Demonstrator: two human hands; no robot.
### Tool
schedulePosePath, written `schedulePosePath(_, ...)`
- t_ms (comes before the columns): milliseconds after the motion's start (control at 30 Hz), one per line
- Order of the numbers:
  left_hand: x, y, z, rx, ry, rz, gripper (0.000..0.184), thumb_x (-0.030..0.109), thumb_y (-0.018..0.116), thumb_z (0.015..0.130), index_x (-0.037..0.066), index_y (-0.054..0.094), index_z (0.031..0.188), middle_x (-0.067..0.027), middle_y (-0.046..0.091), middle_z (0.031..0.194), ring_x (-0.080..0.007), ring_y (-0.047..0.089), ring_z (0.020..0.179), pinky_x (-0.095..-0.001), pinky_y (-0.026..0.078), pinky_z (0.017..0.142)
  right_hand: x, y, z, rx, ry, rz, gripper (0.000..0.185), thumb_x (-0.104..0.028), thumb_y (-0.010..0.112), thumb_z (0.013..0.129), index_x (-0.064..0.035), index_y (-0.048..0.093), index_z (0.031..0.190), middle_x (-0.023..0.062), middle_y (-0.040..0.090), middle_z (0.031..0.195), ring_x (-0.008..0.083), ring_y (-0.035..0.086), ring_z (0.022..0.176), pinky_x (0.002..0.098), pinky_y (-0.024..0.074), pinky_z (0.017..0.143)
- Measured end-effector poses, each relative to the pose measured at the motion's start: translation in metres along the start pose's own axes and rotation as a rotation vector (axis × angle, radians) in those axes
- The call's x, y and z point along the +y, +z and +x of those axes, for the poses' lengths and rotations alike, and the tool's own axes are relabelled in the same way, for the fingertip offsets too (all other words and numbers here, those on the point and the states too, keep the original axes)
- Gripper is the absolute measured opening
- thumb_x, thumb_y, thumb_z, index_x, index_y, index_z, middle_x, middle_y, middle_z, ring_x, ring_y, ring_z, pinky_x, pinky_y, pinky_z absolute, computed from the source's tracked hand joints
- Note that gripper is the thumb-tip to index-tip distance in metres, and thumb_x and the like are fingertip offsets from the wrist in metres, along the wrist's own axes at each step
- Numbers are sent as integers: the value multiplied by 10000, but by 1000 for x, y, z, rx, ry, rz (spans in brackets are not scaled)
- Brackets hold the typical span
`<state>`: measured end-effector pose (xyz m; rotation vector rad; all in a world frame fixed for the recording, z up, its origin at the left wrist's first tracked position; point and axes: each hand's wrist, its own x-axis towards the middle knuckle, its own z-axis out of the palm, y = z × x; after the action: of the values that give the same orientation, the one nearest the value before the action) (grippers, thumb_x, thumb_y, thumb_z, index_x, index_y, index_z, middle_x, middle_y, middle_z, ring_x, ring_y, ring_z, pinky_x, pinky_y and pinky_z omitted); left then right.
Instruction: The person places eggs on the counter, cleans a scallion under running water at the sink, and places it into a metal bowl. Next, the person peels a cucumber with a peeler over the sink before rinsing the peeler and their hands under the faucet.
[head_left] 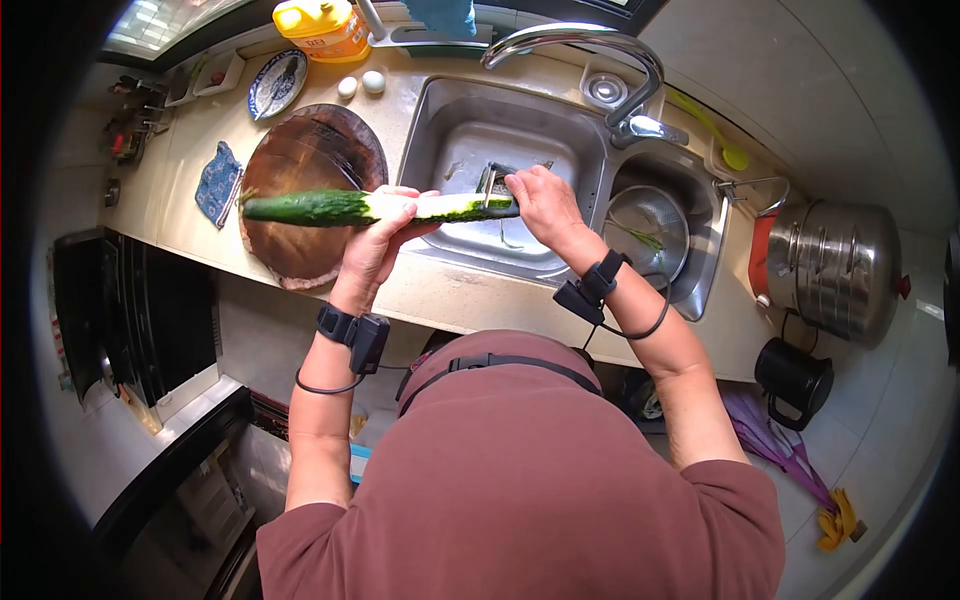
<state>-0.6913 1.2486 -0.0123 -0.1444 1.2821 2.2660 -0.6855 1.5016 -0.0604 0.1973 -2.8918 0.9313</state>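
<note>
A long cucumber point(305, 207) lies level over the front of the sink, its left end reaching above the round wooden chopping board point(300, 255). My left hand point(380, 235) is closed round its middle. Dark green bumpy skin covers the left part, while a pale peeled strip runs right of my fingers. At the right end, my right hand point(545, 205) is closed on a peeler point(488, 187), whose head rests against the cucumber; its handle is mostly hidden by my fingers. Below, dark peelings lie in the large sink basin point(425, 130), partly covered by my hands.
A chrome faucet point(570, 38) arches behind the sink. The small basin holds a strainer point(640, 215) with green stalks. Two eggs point(373, 82), a patterned dish point(277, 84), a yellow jug point(325, 30) and a blue cloth point(217, 185) surround the board. Right stands a steel steamer pot point(840, 270).
</note>
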Motion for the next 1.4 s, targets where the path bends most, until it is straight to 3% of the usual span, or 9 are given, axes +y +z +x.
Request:
schedulePosePath(167,1,2,-1,-19,44,23,220,49,603,867,4,514,1062,-246,569,1171,-317,550,1146,-430,524,915,-29,-13,1,-85,-92,-48,323,-314,468,938,-77,617,776,124,604,737,324,617,695,424,500,637)
schedulePosePath(467,12,-16,-11,-3,83,-21,241,41,619,843,27,509,1057,-288,538,1205,-348,514,1187,-454,506,938,61,-5,-16,-94,52,-215,366,-351,456,944,-72,620,774,129,634,745,326,624,725,438,493,651)
schedulePosePath(767,14,-16,-6,-25,83,-17,249,50,629,832,37,510,1050,-294,528,1213,-347,504,1197,-457,504,941,24,-22,0,-55,35,212,365,-316,445,953,-42,587,757,167,590,739,374,576,767,462,439,672)
schedulePosePath(967,18,-29,-7,11,73,-69,242,74,631,839,45,524,1054,-268,508,1254,-349,508,1177,-465,491,953,78,-1,-11,-230,109,-144,371,-346,434,946,-75,657,825,160,644,776,353,619,801,448,487,717)
schedulePosePath(1033,16,-33,-8,45,57,-96,238,73,622,846,46,526,1063,-256,501,1268,-352,506,1174,-474,483,962,69,-11,-7,-231,177,-89,368,-341,446,957,-61,664,858,141,663,840,294,646,750,400,530,670)
schedulePosePath(1167,3,-28,0,91,18,-109,249,76,608,863,38,522,1094,-264,500,1269,-354,533,1149,-492,491,953,30,6,5,-222,339,1128,404,-354,453,980,6,635,1005,44,583,923,117,577,688,273,568,517)
schedulePosePath(1233,-2,-14,1,113,-7,-156,249,79,616,862,36,524,1090,-272,497,1271,-357,536,1148,-492,497,946,13,17,5,-348,381,1254,415,-351,437,985,24,613,984,48,566,869,127,571,687,293,574,526)
schedulePosePath(1267,-6,-16,2,102,-7,-155,358,123,609,872,37,492,1199,-291,452,1313,-370,516,1172,-518,473,960,10,23,4,-349,377,1160,423,-361,438,985,16,600,884,37,546,783,105,562,702,286,555,497)
schedulePosePath(1400,8,1,-12,-40,-24,-170,608,187,576,870,57,323,1407,-303,350,1394,-399,445,1241,-585,330,1044,24,34,-4,-265,407,1001,408,-334,436,995,-27,523,741,-26,453,661,93,400,624,277,387,608)
